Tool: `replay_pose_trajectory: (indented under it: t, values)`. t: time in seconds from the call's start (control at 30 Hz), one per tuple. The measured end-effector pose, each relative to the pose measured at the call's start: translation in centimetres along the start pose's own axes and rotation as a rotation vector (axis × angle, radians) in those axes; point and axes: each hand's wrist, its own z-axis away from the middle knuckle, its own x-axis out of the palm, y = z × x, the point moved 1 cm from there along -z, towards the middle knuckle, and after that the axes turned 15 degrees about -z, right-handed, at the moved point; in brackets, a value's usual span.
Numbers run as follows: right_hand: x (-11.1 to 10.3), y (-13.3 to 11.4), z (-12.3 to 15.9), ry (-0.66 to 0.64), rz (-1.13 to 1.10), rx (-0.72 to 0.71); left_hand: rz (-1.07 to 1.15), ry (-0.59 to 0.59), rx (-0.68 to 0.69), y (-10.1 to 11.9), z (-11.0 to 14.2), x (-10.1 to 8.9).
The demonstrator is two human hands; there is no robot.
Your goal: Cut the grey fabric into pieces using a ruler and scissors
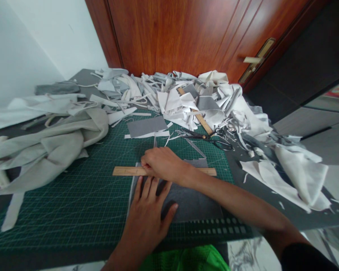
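Note:
My left hand lies flat with fingers spread on a piece of dark grey fabric. Its fingertips reach the near edge of a wooden ruler that lies crosswise over the fabric. My right hand is closed in a fist at the ruler's middle, its forearm crossing from the right. Whatever the right fingers hold, if anything, is hidden. Beneath everything is a green cutting mat. Beyond the hands lie a grey fabric rectangle with white strips and black scissors.
White and grey fabric scraps are heaped along the table's far side, partly covering a second wooden ruler. Bunched beige fabric sits at the left. Cut white pieces lie at the right. A wooden door stands behind.

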Motion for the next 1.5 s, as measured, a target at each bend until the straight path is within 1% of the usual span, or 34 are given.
replay_pose_trajectory:
  t: [0.13,0.5,1.0,1.2,1.5]
  values:
    - [-0.1,0.1,0.1,-0.014,-0.005,0.01,-0.009,-0.001,0.008,0.0,0.0,0.0]
    - [-0.1,0.4,0.4,0.0,-0.007,-0.013,-0.002,-0.003,-0.001,0.0,0.0,0.0]
    - [-1.3,0.4,1.5,-0.027,0.002,0.003,-0.008,-0.012,0.002,0.0,-0.1,0.0]
    - [-1.3,0.8,1.8,-0.023,0.002,0.009,-0.008,-0.021,0.002,-0.1,0.0,-0.1]
    - [-1.4,1.2,2.1,-0.016,0.029,0.011,-0.022,-0.004,0.014,-0.1,-0.1,-0.1]
